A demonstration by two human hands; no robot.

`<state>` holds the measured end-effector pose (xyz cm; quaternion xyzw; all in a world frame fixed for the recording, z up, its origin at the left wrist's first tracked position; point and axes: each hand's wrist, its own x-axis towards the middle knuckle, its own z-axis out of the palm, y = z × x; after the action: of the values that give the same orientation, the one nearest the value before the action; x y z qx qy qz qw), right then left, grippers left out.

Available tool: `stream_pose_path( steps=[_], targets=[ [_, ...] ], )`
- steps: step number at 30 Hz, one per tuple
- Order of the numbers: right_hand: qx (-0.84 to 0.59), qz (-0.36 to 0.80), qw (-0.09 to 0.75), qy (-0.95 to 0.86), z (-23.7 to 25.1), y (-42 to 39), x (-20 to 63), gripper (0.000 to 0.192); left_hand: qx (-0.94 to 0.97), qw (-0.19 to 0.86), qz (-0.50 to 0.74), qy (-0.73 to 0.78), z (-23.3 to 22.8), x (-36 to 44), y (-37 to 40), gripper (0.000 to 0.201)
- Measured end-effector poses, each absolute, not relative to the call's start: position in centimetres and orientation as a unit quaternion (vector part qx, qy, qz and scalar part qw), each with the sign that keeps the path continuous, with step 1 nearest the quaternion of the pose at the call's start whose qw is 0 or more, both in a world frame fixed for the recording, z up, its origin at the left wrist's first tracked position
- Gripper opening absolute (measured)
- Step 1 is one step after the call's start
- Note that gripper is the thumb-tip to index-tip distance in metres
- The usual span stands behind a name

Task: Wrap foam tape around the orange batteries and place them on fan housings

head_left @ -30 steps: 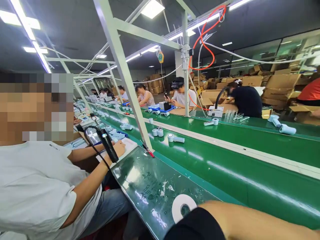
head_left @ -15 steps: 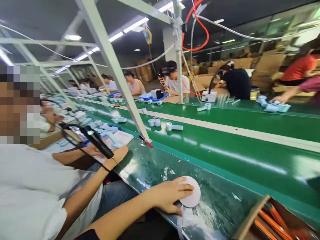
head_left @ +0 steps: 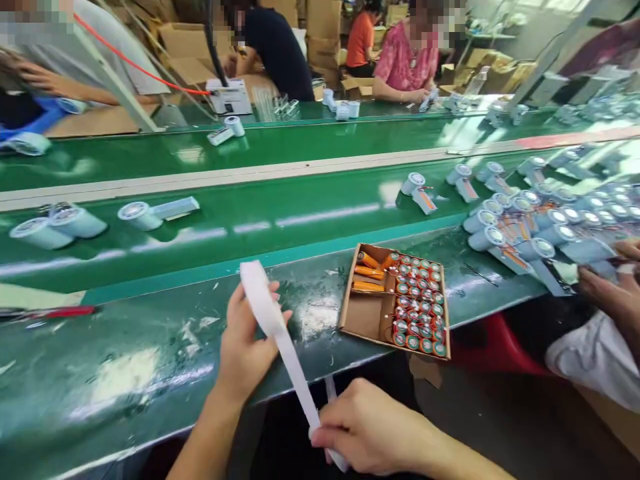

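My left hand [head_left: 243, 347] holds a white roll of tape [head_left: 259, 293] upright above the green bench edge. A white strip [head_left: 295, 373] runs down from the roll to my right hand [head_left: 370, 430], which pinches its free end below the bench front. To the right of both hands sits a cardboard box [head_left: 365, 317] of orange batteries with green-ringed ends, partly filled.
A green conveyor belt [head_left: 310, 213] carries white cylindrical parts [head_left: 150, 213]. Several more of these parts [head_left: 530, 230] crowd the right side, where another person's hands [head_left: 613, 290] work. People and cardboard boxes line the far side. A red-handled tool [head_left: 50, 312] lies at left.
The view swung right from the neighbour on the left to the bench. My left hand lifted the tape roll off the bench, and my right hand has pulled a strip from it.
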<state>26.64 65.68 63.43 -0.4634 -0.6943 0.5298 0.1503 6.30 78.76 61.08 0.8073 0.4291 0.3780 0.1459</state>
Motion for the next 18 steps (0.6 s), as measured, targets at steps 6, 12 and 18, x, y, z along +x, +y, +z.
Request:
stream_pose_path(
  steps=[6, 12, 18],
  targets=[
    [-0.61, 0.243, 0.156, -0.738, 65.9, 69.5, 35.0, 0.028, 0.804, 0.172, 0.352, 0.447, 58.9, 4.4, 78.5, 0.039],
    [-0.627, 0.006, -0.122, -0.769, 66.4, 79.6, 38.0, 0.019, 0.874, 0.143, 0.326, 0.33, 60.3, 7.4, 76.5, 0.028],
    [-0.588, 0.015, -0.077, -0.805, 66.0, 79.4, 39.1, 0.018, 0.891, 0.065, 0.332, 0.301, 61.0, 8.6, 75.6, 0.034]
  ],
)
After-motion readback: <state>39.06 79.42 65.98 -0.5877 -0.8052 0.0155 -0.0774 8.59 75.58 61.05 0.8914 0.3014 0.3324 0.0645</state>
